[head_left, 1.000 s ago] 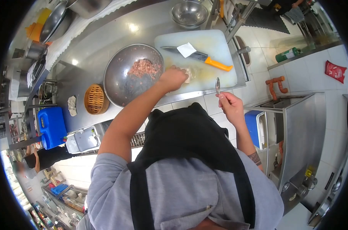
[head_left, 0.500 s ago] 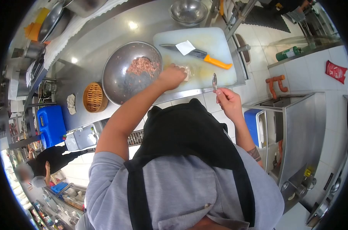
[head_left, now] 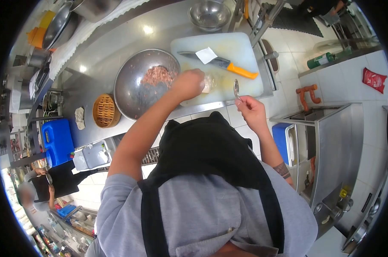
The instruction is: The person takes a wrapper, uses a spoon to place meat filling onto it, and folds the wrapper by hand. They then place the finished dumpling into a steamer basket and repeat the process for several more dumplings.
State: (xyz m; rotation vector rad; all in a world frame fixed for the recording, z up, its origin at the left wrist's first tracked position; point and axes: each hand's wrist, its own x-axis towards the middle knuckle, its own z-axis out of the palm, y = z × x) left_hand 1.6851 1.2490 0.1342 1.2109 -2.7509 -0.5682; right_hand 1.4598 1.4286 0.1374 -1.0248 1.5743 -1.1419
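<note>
My left hand (head_left: pixel 189 84) is closed at the left part of the white cutting board (head_left: pixel 241 43), beside a small clear container (head_left: pixel 207 83) with pale contents; what its fingers hold is hidden. In my right hand (head_left: pixel 250 110) is a metal spoon (head_left: pixel 236 89), held upright near the board's front edge. A knife with an orange handle (head_left: pixel 242 70) lies on the board, a white square of paper (head_left: pixel 206 55) across its blade. Left of the board, a large steel bowl (head_left: pixel 127 81) holds ground meat (head_left: pixel 156 76).
A round bamboo steamer (head_left: pixel 105 111) and a crumpled cloth (head_left: pixel 79 118) lie left of the bowl. Steel bowls (head_left: pixel 209 15) stand behind the board. A blue container (head_left: pixel 57 140) is at the left. Another person (head_left: pixel 55 182) stands at the lower left.
My left hand has shifted slightly left and up. My right hand and the spoon have moved a little left. The person at the lower left has turned and now holds something.
</note>
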